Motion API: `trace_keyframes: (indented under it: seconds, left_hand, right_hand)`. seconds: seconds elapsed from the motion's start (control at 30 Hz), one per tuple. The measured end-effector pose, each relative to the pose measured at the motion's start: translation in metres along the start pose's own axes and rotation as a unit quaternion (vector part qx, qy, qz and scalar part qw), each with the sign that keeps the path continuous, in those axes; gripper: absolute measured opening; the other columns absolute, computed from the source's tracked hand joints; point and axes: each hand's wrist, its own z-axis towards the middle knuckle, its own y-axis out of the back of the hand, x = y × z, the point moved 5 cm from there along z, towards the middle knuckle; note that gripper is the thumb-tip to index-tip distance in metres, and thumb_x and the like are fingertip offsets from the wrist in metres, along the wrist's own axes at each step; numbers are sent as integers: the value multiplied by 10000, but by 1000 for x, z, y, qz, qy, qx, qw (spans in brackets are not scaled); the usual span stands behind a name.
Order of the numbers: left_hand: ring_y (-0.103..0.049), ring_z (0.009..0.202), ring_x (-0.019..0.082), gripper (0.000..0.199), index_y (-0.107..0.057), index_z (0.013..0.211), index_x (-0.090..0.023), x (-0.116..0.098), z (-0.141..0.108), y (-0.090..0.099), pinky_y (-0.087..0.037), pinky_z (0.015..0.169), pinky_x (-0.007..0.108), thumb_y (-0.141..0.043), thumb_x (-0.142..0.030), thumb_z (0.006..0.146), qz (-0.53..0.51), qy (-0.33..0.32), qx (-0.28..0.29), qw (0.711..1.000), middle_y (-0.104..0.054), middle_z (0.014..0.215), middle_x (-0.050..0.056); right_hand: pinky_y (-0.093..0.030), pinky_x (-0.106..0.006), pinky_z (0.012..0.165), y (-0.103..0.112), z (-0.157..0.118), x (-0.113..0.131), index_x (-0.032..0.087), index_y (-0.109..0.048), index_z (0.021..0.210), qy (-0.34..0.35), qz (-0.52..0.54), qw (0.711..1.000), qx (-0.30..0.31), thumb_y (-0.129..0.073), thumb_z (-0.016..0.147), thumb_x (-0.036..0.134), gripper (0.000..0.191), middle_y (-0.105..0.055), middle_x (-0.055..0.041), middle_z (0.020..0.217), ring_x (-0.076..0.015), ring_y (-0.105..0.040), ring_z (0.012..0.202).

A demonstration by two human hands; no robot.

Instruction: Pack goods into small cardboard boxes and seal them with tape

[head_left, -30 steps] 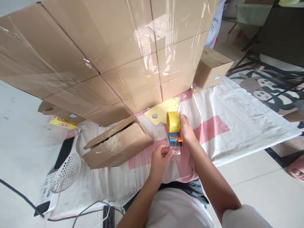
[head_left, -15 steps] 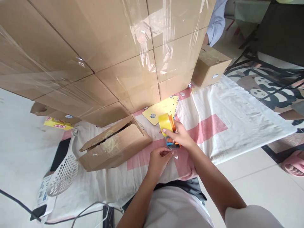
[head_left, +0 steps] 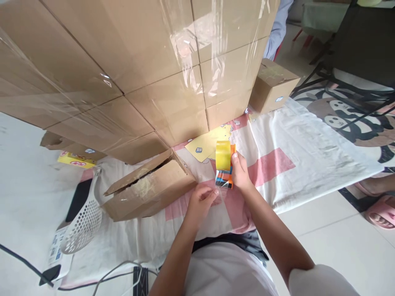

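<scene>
My right hand (head_left: pixel 240 170) grips a tape dispenser (head_left: pixel 231 181), orange and blue, loaded with a yellow roll of tape (head_left: pixel 222 155). Just below and left of it, my left hand (head_left: pixel 201 200) pinches the loose end of the clear tape (head_left: pixel 220 195), which hangs from the dispenser's lower edge. Left of both hands a cardboard box (head_left: pixel 151 189) lies on the cloth, its flaps parted by a dark gap and patches of tape on its side.
A tall stack of taped cartons (head_left: pixel 166 98) stands in front of me on a pink and white cloth (head_left: pixel 308 164). Further right sits another carton (head_left: pixel 273 86), with a person's sleeve (head_left: pixel 277 31) behind it. A perforated white basket (head_left: pixel 83 226) and cables (head_left: pixel 105 279) lie at left.
My right hand has turned the dispenser more upright and shifted it slightly right. My left hand has moved a little left and up. The sleeve behind the stack has shifted left.
</scene>
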Motion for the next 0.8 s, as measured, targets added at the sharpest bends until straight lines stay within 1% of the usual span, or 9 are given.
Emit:
trace_keyframes:
  seconds: [0.07, 0.17, 0.23, 0.3, 0.37, 0.5, 0.67, 0.8]
  left_hand:
    - [-622, 745, 159, 291, -754, 767, -164, 0, 1, 0, -480, 632, 245, -743, -454, 786, 4, 0, 10, 1000, -717, 859, 68]
    - [-595, 606, 139, 338, -719, 773, -150, 4, 1, -6, -410, 524, 225, -744, -488, 778, -28, 55, 51, 997, -710, 702, 59]
    - [-579, 559, 131, 359, -703, 825, -148, 5, -1, -8, -358, 479, 211, -770, -492, 750, -48, 82, 58, 994, -713, 663, 58]
    - [-544, 522, 114, 388, -689, 914, -152, 4, -3, -10, -332, 465, 202, -794, -477, 730, -55, 93, 57, 993, -715, 644, 47]
    - [-483, 483, 88, 384, -675, 900, -152, 4, -5, -11, -323, 465, 199, -801, -468, 723, -50, 96, 60, 992, -715, 635, 42]
    - [-415, 456, 62, 357, -643, 712, -150, 5, -8, -18, -323, 464, 206, -775, -480, 739, -50, 89, 77, 992, -717, 644, 47]
    - [-432, 467, 76, 336, -579, 692, -178, 12, -8, -26, -349, 474, 214, -727, -459, 801, -57, 62, 69, 994, -705, 646, 18]
    - [-454, 482, 86, 305, -591, 711, -179, 19, -6, -25, -342, 484, 220, -698, -439, 831, -34, 51, 60, 996, -692, 651, 7]
  right_hand:
    - [-439, -316, 618, 1, 0, 0, 215, -578, 828, -7, 11, 1000, -20, -401, 1003, 634, 488, -593, -23, 769, -185, -544, 688]
    - [-410, -305, 610, 2, 1, 2, 215, -553, 794, -12, 26, 999, -39, -422, 1000, 630, 482, -549, -10, 735, -171, -507, 667]
    - [-401, -301, 608, 1, 2, 3, 213, -565, 815, -17, 42, 998, -38, -422, 1002, 627, 476, -545, -7, 739, -167, -500, 667]
    - [-387, -296, 595, 0, 3, 4, 213, -563, 805, -21, 49, 998, -39, -442, 996, 625, 470, -530, -2, 724, -160, -478, 651]
    - [-368, -293, 576, 0, 3, 6, 216, -531, 753, -22, 45, 998, -47, -472, 984, 623, 471, -494, 9, 687, -150, -438, 621]
    - [-357, -296, 552, -1, 4, 8, 225, -479, 696, -39, 26, 997, -59, -485, 967, 639, 495, -452, 19, 638, -145, -404, 581]
    - [-400, -306, 537, -4, 4, 3, 240, -477, 698, -84, 52, 993, -70, -472, 940, 696, 516, -465, 17, 624, -156, -436, 559]
    - [-441, -329, 551, -1, 4, -4, 250, -500, 712, -126, 36, 987, -90, -442, 903, 768, 555, -479, 8, 618, -185, -484, 580]
